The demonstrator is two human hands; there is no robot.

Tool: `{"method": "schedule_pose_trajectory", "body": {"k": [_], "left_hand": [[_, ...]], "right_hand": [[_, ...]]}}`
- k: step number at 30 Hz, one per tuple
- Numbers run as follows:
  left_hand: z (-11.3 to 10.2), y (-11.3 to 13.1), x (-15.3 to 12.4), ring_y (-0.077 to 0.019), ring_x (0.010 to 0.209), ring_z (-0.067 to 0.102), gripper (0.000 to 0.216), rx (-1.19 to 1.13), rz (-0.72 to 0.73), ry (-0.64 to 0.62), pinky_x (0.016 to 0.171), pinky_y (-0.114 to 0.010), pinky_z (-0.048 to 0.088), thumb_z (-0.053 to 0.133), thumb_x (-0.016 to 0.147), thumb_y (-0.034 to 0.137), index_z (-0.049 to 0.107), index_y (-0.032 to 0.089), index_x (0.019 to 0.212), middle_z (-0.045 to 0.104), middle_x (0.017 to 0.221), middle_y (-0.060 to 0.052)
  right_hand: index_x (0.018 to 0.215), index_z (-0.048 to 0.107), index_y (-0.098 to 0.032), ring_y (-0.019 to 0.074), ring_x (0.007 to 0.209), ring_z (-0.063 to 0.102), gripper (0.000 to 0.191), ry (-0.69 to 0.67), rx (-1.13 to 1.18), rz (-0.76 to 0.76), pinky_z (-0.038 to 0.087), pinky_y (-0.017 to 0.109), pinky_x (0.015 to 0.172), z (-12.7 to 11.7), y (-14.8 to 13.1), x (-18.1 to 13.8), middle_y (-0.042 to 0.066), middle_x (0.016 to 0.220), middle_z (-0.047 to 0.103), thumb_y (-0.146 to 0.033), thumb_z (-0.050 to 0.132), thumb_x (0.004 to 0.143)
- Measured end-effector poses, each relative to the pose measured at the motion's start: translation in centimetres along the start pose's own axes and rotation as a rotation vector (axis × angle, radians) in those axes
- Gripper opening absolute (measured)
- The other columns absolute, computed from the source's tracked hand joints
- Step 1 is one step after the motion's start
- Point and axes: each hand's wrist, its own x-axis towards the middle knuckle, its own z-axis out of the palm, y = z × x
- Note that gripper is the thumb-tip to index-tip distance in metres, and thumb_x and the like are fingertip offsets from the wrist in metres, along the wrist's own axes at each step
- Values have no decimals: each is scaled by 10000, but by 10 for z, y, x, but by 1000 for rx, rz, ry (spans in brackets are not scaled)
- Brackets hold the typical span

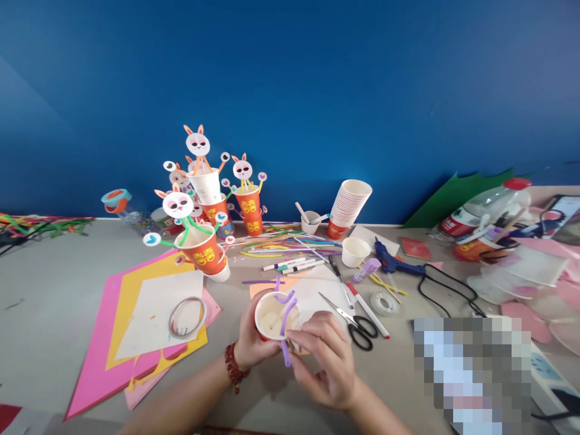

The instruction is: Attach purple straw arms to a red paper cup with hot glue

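Note:
My left hand (252, 336) wraps around a paper cup (267, 326), its mouth tilted up toward me. Purple pipe cleaners (289, 309) stick through the cup's rim, some reaching inside and one end outside at the front. The fingers of my right hand (324, 359) are pinched at the near rim, at a purple pipe cleaner there. Under and behind the cup lie sheets of white paper (319, 296) and orange paper. Black-handled scissors (357, 326) rest to the right of my right hand, beside a red marker (369, 311).
Rabbit-faced cups (199, 248) stand at the back left. Coloured sheets (97, 338) and a clear ring (188, 317) lie left. A cup stack (350, 205), a blue glue gun (394, 260) with its cord, a tape roll (384, 304) and a large bottle (480, 208) are right.

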Motion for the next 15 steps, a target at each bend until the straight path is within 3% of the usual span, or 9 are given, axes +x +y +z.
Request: {"method": "schedule_pose_trajectory", "body": {"k": [8, 15], "left_hand": [[4, 12, 7, -309, 970, 638, 644, 145, 66, -16, 845, -443, 521, 806, 635, 354, 567, 218, 1217, 652, 1110, -113], [2, 10, 5, -319, 986, 631, 665, 175, 29, -22, 867, -437, 500, 821, 607, 332, 583, 204, 1215, 654, 1118, -123]], "right_hand": [[1039, 624, -229, 216, 688, 577, 289, -5, -11, 43, 464, 363, 639, 0, 1, 4, 55, 782, 665, -115, 624, 772], [974, 601, -225, 206, 659, 547, 249, -7, 19, 75, 445, 356, 625, 0, 1, 3, 47, 744, 640, -107, 619, 755]]}}
